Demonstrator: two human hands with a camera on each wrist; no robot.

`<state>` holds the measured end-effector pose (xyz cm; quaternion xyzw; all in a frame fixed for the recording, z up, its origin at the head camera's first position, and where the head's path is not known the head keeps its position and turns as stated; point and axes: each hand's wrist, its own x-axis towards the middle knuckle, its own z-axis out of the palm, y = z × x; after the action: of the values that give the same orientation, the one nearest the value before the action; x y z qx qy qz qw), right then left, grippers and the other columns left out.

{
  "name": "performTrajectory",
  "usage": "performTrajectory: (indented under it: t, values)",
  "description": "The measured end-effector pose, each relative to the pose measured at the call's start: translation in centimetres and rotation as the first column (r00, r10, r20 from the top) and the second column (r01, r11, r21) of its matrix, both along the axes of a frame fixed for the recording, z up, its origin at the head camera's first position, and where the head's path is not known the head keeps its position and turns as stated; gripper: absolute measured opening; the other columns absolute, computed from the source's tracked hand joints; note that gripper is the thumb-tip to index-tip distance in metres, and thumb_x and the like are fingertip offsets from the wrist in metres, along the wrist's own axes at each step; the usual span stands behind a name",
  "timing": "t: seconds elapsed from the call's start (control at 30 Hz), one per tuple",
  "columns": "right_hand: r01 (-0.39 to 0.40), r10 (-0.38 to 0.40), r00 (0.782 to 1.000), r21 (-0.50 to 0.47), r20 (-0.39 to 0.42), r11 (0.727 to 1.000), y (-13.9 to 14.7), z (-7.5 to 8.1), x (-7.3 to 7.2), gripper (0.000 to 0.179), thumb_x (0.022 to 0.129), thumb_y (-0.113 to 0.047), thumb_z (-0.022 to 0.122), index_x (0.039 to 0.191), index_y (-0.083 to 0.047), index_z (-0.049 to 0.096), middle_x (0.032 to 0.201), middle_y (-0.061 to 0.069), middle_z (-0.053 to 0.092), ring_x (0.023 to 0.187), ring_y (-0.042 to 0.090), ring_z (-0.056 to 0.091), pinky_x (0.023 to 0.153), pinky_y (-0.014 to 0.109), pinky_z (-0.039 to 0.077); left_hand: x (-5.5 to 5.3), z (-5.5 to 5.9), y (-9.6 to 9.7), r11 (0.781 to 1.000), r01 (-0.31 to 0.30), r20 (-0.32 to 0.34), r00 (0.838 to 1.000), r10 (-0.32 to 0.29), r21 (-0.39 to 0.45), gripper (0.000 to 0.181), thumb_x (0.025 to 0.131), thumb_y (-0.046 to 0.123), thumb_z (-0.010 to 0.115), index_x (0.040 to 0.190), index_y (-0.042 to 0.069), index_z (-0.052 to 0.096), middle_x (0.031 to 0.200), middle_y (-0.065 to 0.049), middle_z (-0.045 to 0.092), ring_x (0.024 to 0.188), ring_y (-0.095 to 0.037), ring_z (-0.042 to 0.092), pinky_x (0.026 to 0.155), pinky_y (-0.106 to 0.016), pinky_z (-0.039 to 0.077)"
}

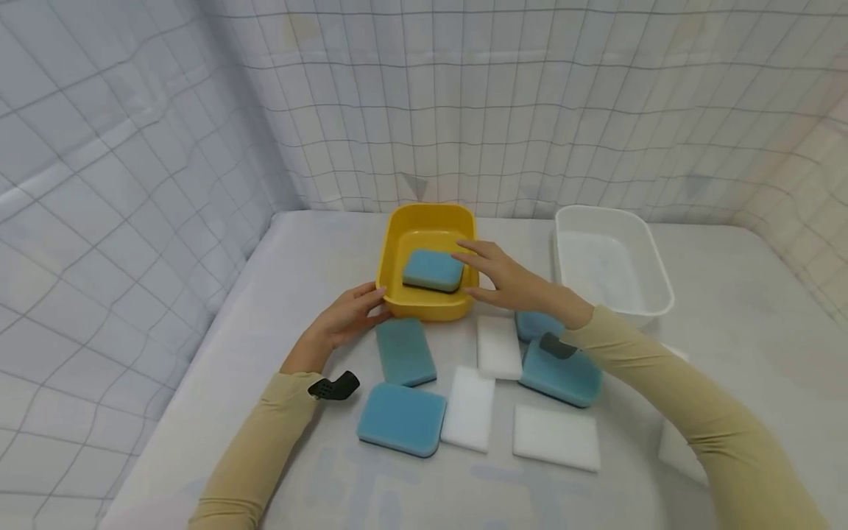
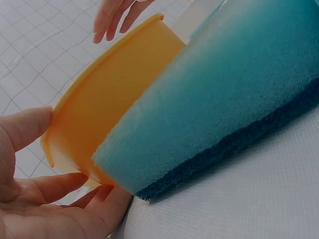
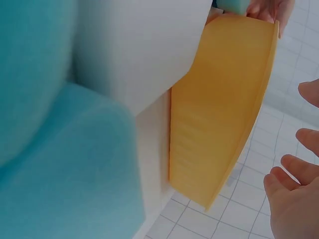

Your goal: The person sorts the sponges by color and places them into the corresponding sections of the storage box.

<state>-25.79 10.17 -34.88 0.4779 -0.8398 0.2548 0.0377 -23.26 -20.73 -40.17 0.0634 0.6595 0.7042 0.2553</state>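
A yellow plastic tub [image 1: 426, 313] stands at the back of the table with one blue sponge [image 1: 433, 269] lying inside it. At its front left corner my left hand [image 1: 347, 318] grips the tub; in the left wrist view the thumb is on the rim and the fingers are at the underside. My right hand [image 1: 503, 280] hovers at the tub's right rim, fingers extended and holding nothing. The right wrist view shows a gap between this hand [image 3: 294, 189] and the tub wall [image 3: 214, 109]. A blue-green sponge [image 1: 406, 352] lies just before the tub.
A white tub [image 1: 612, 258] stands at the back right. Nearer lie blue sponges [image 1: 402, 418] [image 1: 563, 375] and white sponge blocks [image 1: 469, 408] [image 1: 499, 347] [image 1: 555, 437], several in all. Some sit partly under the right forearm. Gridded cloth [image 1: 464, 110] hangs behind the table.
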Motion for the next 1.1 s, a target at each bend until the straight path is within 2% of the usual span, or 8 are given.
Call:
performTrajectory:
  t: [0.27, 0.63, 0.87, 0.97, 1.1]
  values:
    - [0.037, -0.038, 0.998, 0.01, 0.046, 0.999, 0.7, 0.0, 0.6, 0.056, 0.089, -0.01, 0.062, 0.139, 0.004, 0.039, 0.148, 0.026, 0.032, 0.134, 0.04, 0.032, 0.111, 0.055, 0.032, -0.2, -0.3, -0.3, 1.0, 0.002, -0.001, 1.0, -0.002, 0.012, 0.056, 0.101, 0.028, 0.041, 0.148, 0.004, 0.022, 0.155, -0.013, 0.023, 0.142, -0.027, 0.025, 0.118, -0.046, 0.026]
    - [0.052, -0.053, 0.998, 0.027, 0.03, 0.998, 1.8, 0.1, 1.6, 0.056, 0.088, -0.007, 0.062, 0.137, 0.008, 0.039, 0.145, 0.027, 0.034, 0.132, 0.041, 0.035, 0.109, 0.056, 0.034, -0.3, -0.1, -0.2, 1.0, 0.002, -0.003, 1.0, -0.002, 0.004, 0.055, 0.101, 0.029, 0.04, 0.147, 0.002, 0.024, 0.154, -0.014, 0.024, 0.14, -0.025, 0.027, 0.118, -0.046, 0.026]
    - [0.07, -0.075, 0.995, 0.072, 0.062, 0.995, 3.0, 0.2, 2.1, 0.056, 0.092, -0.014, 0.059, 0.14, 0.004, 0.037, 0.146, 0.027, 0.033, 0.132, 0.041, 0.034, 0.107, 0.058, 0.036, -0.4, 0.1, -0.2, 1.0, 0.008, 0.009, 1.0, -0.008, 0.018, 0.055, 0.102, 0.027, 0.039, 0.148, 0.002, 0.021, 0.155, -0.014, 0.021, 0.142, -0.029, 0.023, 0.118, -0.046, 0.025]
    - [0.066, -0.069, 0.997, 0.08, 0.04, 0.995, 3.5, 0.1, 2.4, 0.054, 0.094, -0.021, 0.056, 0.14, 0.001, 0.038, 0.145, 0.026, 0.035, 0.129, 0.039, 0.036, 0.104, 0.056, 0.038, -0.4, 0.1, -0.2, 1.0, 0.007, 0.006, 1.0, -0.008, 0.017, 0.056, 0.102, 0.027, 0.039, 0.148, 0.002, 0.02, 0.155, -0.014, 0.021, 0.143, -0.03, 0.022, 0.118, -0.047, 0.024]
    - [0.063, -0.066, 0.997, 0.089, 0.029, 0.994, 4.0, -0.4, 2.8, 0.054, 0.093, -0.017, 0.057, 0.139, 0.002, 0.039, 0.143, 0.026, 0.037, 0.127, 0.04, 0.038, 0.102, 0.055, 0.041, -0.3, 0.1, -0.2, 1.0, 0.005, 0.011, 1.0, -0.005, 0.013, 0.056, 0.102, 0.028, 0.039, 0.148, 0.003, 0.021, 0.155, -0.015, 0.021, 0.143, -0.029, 0.023, 0.118, -0.046, 0.025]
